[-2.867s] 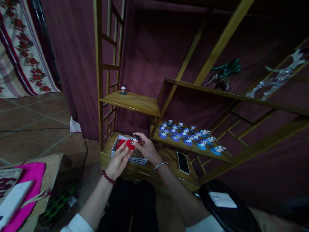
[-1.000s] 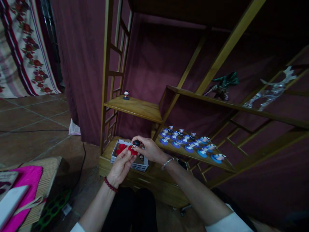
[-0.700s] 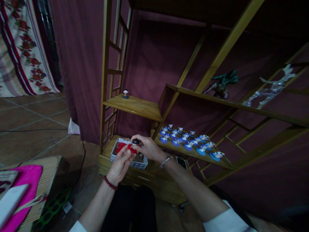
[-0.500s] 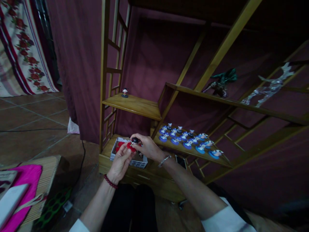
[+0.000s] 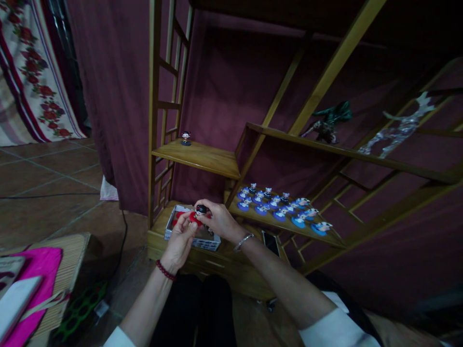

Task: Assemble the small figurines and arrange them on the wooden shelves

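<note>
My left hand pinches a round red base between thumb and fingers. Over that base, my right hand grips a small black-haired figurine; its feet are too small to make out, so I cannot tell whether it is fixed to the base. Both hands meet above a shallow patterned box, in which red pieces and another small figure lie, partly hidden by my fingers. A similar black-haired figurine stands upright on the small shelf above.
Several figures on blue and purple round bases fill the lower right shelf. Higher up stand a dark green sculpture and a clear deer-like ornament. A dark flat device leans by the cabinet. At left is a mat-topped table with a pink bag.
The view has shifted slightly. Both hands keep the figurine and red base together over the box, with hardly any change in grip.
</note>
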Demonstrator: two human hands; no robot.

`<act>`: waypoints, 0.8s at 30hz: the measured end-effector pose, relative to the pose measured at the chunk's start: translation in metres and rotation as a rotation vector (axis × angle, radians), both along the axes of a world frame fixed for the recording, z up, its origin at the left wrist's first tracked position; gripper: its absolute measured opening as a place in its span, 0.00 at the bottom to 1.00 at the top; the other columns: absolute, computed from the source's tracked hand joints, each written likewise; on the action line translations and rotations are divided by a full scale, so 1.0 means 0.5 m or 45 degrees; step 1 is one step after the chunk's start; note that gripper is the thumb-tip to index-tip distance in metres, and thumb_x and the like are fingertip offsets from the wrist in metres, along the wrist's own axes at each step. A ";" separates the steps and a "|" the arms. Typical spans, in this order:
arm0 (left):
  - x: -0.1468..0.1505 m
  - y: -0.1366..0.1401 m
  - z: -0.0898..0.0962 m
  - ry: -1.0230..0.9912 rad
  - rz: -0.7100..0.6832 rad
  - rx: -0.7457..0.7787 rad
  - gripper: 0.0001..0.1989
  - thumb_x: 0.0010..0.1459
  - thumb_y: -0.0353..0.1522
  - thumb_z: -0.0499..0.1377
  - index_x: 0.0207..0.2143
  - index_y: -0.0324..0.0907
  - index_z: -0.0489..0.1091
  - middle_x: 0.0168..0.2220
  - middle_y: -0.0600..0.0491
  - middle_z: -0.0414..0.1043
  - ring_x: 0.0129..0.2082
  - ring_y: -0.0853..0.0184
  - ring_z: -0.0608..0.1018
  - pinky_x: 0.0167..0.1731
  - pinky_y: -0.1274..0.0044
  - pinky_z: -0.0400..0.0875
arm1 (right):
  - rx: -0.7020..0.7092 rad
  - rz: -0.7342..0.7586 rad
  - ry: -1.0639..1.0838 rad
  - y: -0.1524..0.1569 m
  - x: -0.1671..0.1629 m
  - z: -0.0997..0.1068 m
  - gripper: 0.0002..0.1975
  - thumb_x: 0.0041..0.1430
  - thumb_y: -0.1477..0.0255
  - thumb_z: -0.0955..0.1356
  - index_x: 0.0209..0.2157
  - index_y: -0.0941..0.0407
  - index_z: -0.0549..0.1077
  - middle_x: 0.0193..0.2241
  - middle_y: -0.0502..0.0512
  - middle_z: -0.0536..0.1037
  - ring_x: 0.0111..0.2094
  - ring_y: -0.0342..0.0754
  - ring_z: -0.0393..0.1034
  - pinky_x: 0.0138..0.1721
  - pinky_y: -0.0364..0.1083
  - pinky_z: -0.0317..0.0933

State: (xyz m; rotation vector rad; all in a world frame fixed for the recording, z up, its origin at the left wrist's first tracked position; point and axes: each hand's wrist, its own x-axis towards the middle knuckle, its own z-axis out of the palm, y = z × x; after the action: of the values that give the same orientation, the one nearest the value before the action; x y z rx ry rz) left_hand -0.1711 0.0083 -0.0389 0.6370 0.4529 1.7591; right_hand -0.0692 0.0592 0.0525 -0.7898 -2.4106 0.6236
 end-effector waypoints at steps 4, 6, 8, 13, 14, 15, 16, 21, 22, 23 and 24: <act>-0.002 -0.005 0.004 -0.042 -0.039 -0.027 0.14 0.48 0.26 0.59 0.39 0.41 0.66 0.40 0.53 0.69 0.41 0.71 0.70 0.45 0.76 0.63 | 0.022 0.032 -0.030 -0.002 0.001 0.009 0.11 0.48 0.76 0.63 0.36 0.56 0.67 0.27 0.46 0.71 0.26 0.39 0.64 0.30 0.38 0.57; -0.004 -0.007 0.009 -0.054 -0.064 -0.024 0.13 0.48 0.26 0.59 0.39 0.41 0.66 0.39 0.53 0.69 0.41 0.70 0.70 0.45 0.75 0.63 | 0.041 0.057 -0.022 -0.003 0.002 0.012 0.11 0.48 0.77 0.63 0.36 0.56 0.67 0.28 0.47 0.71 0.27 0.40 0.64 0.30 0.39 0.57; -0.006 -0.009 0.016 -0.056 -0.093 -0.017 0.13 0.48 0.26 0.59 0.39 0.41 0.67 0.40 0.52 0.69 0.42 0.69 0.70 0.46 0.74 0.63 | 0.053 0.075 0.003 -0.001 0.002 0.015 0.11 0.48 0.77 0.63 0.37 0.56 0.67 0.30 0.48 0.71 0.30 0.40 0.64 0.32 0.39 0.58; -0.010 -0.006 0.030 -0.069 -0.124 -0.008 0.14 0.49 0.26 0.58 0.41 0.41 0.67 0.43 0.51 0.68 0.43 0.69 0.70 0.47 0.73 0.62 | -0.028 0.023 0.030 0.008 0.008 0.012 0.20 0.47 0.76 0.64 0.45 0.53 0.64 0.36 0.50 0.71 0.29 0.40 0.65 0.34 0.41 0.60; -0.011 -0.005 0.032 -0.074 -0.120 -0.010 0.14 0.49 0.26 0.58 0.41 0.40 0.67 0.43 0.51 0.68 0.43 0.69 0.70 0.48 0.73 0.62 | -0.059 0.021 0.032 0.010 0.009 0.011 0.21 0.47 0.76 0.65 0.46 0.53 0.63 0.36 0.50 0.71 0.29 0.40 0.66 0.34 0.41 0.60; -0.011 -0.004 0.033 -0.079 -0.114 -0.014 0.14 0.49 0.25 0.58 0.41 0.40 0.67 0.43 0.51 0.68 0.43 0.69 0.70 0.48 0.73 0.62 | -0.091 0.024 0.040 0.011 0.009 0.010 0.22 0.47 0.75 0.65 0.47 0.52 0.63 0.36 0.50 0.71 0.29 0.41 0.66 0.34 0.42 0.61; -0.011 -0.004 0.034 -0.084 -0.107 -0.021 0.14 0.49 0.25 0.58 0.41 0.40 0.67 0.43 0.51 0.68 0.43 0.69 0.70 0.48 0.73 0.62 | -0.126 0.029 0.055 0.013 0.010 0.008 0.23 0.47 0.75 0.65 0.48 0.52 0.62 0.36 0.50 0.71 0.29 0.41 0.66 0.33 0.42 0.61; -0.013 -0.003 0.042 -0.086 -0.090 -0.041 0.14 0.48 0.26 0.59 0.40 0.40 0.68 0.43 0.51 0.68 0.43 0.68 0.70 0.47 0.74 0.63 | -0.362 0.044 0.229 0.017 0.008 0.004 0.25 0.46 0.73 0.66 0.48 0.53 0.61 0.38 0.52 0.71 0.30 0.40 0.67 0.33 0.42 0.63; -0.013 -0.004 0.045 -0.087 -0.092 -0.038 0.14 0.48 0.26 0.59 0.39 0.40 0.68 0.43 0.51 0.69 0.43 0.68 0.70 0.47 0.74 0.63 | -0.417 0.045 0.267 0.018 0.007 0.004 0.24 0.46 0.73 0.67 0.47 0.54 0.61 0.38 0.52 0.71 0.30 0.40 0.67 0.33 0.42 0.63; -0.013 -0.004 0.048 -0.089 -0.096 -0.030 0.13 0.48 0.25 0.59 0.39 0.40 0.68 0.42 0.51 0.69 0.43 0.68 0.70 0.47 0.74 0.63 | -0.466 0.044 0.303 0.018 0.006 0.005 0.24 0.45 0.73 0.67 0.47 0.55 0.62 0.38 0.53 0.71 0.31 0.41 0.67 0.34 0.42 0.63; -0.013 -0.005 0.051 -0.093 -0.102 -0.022 0.13 0.48 0.25 0.59 0.39 0.40 0.68 0.42 0.51 0.69 0.42 0.69 0.70 0.46 0.75 0.63 | -0.509 0.044 0.331 0.018 0.005 0.005 0.23 0.45 0.72 0.67 0.46 0.55 0.63 0.37 0.53 0.72 0.32 0.41 0.67 0.35 0.43 0.63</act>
State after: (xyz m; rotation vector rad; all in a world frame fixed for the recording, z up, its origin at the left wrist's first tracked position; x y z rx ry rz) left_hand -0.1774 0.0058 -0.0136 0.5695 0.3870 1.6953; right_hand -0.0667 0.0682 0.0552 -0.7684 -2.0921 1.1698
